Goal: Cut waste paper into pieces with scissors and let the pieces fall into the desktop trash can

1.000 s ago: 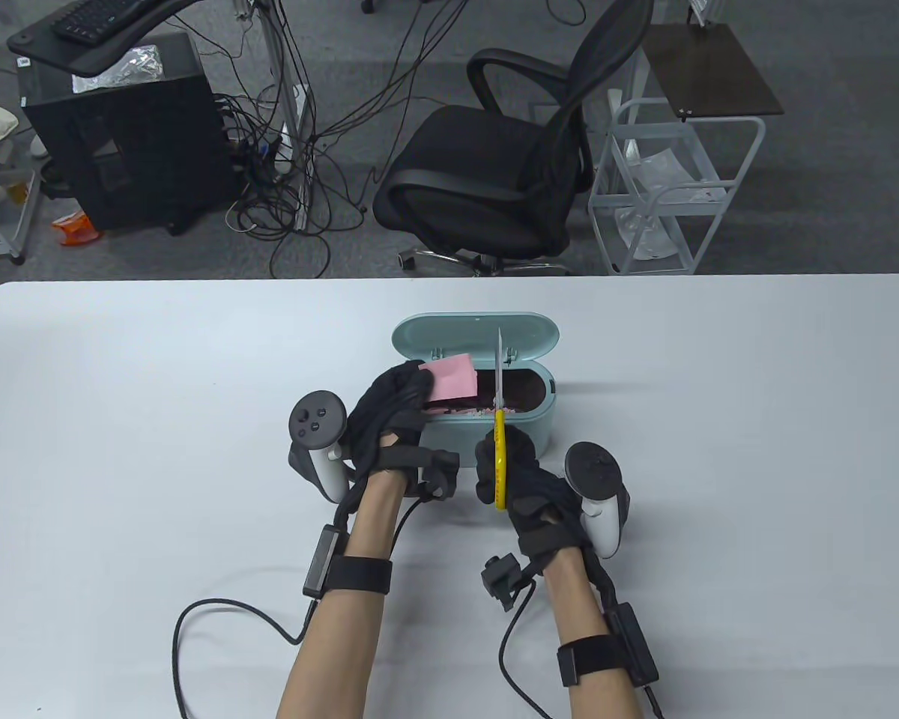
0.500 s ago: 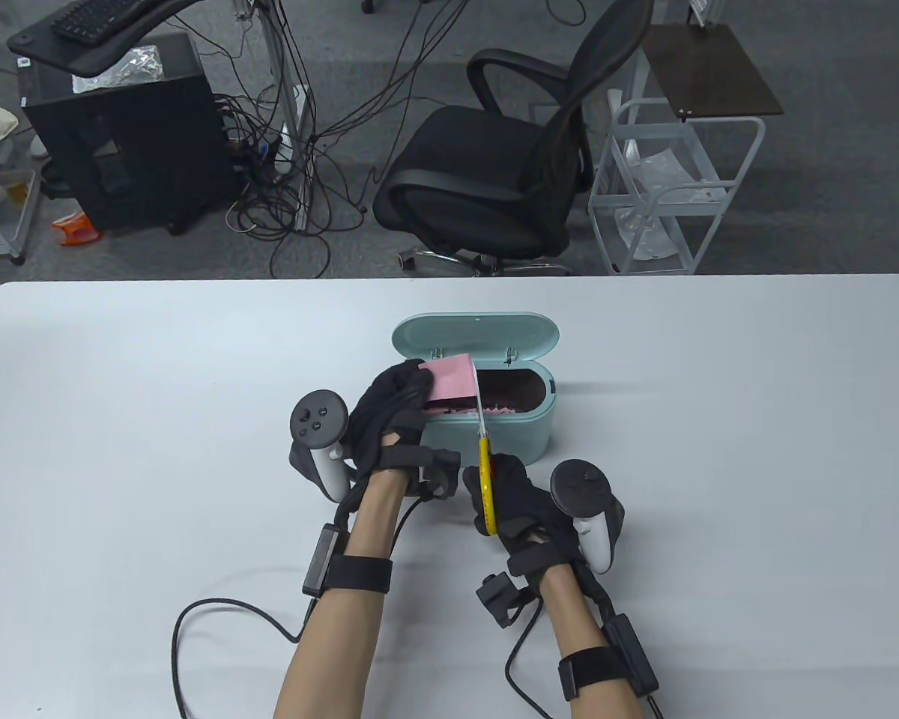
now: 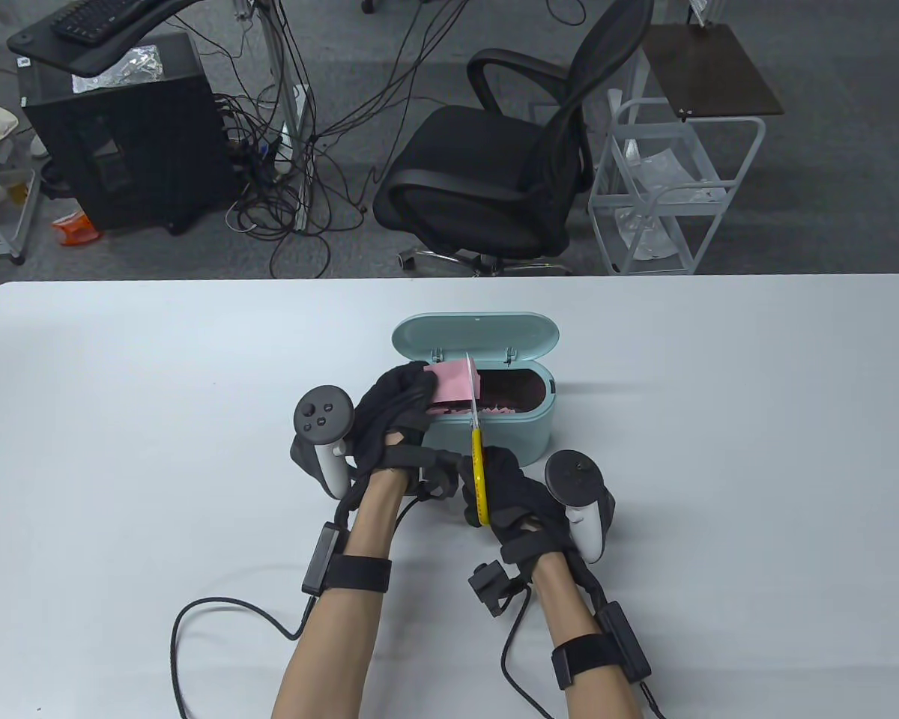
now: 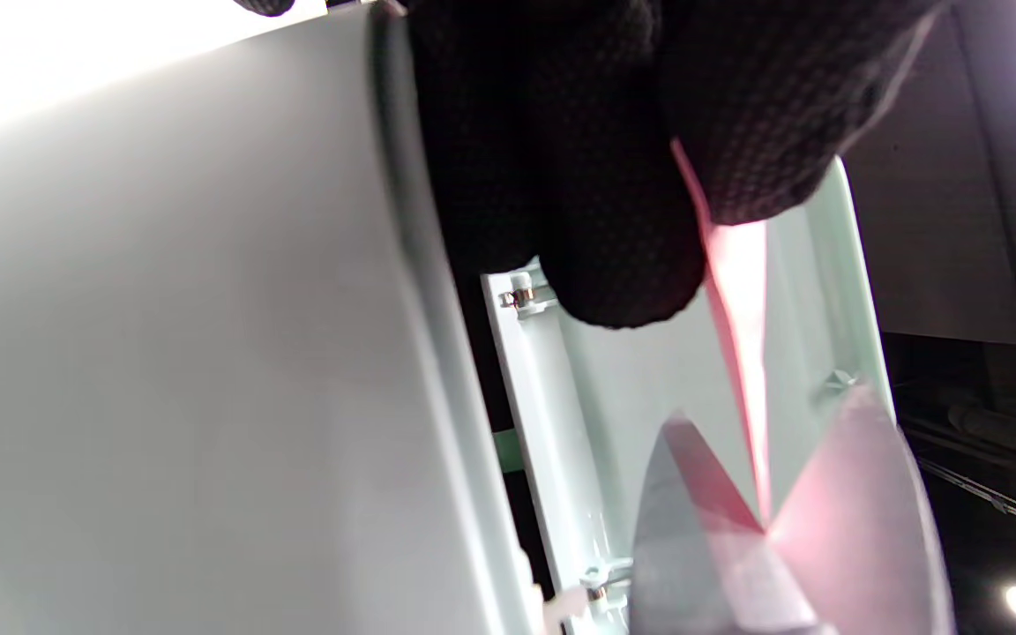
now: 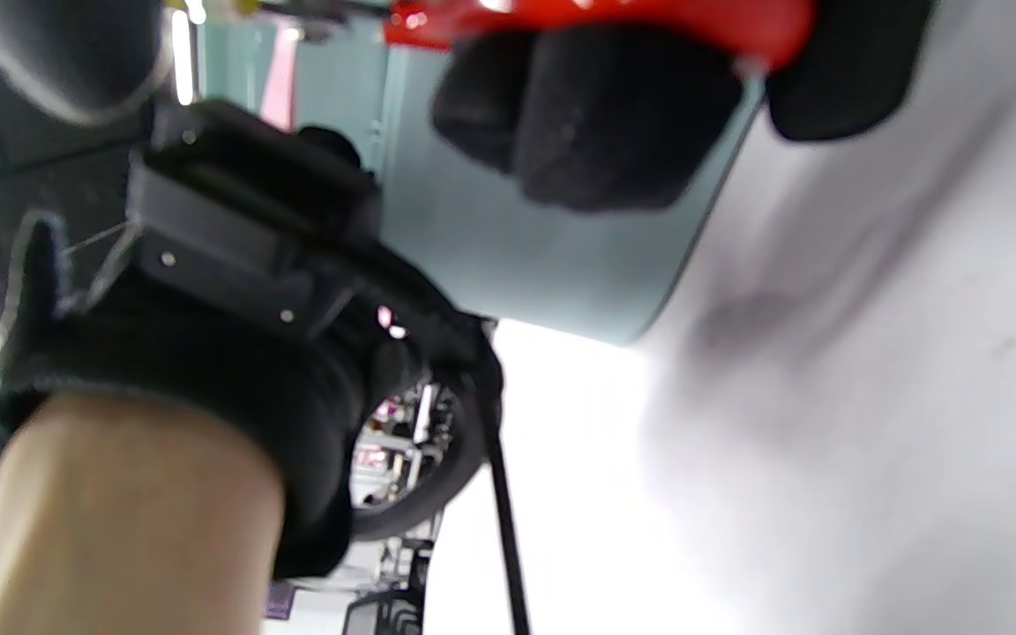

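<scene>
Table view, left grip pinching pink paper, right grip clasping scissors, finger holes hidden

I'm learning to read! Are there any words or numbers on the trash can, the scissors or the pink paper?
No readable text anywhere.
Desktop trash can: plain, no label visible.
Pink paper: blank.
Scissors: small marks on the yellow handle, too small to read.
White sticker on the black cabinet: too small to read.
</scene>
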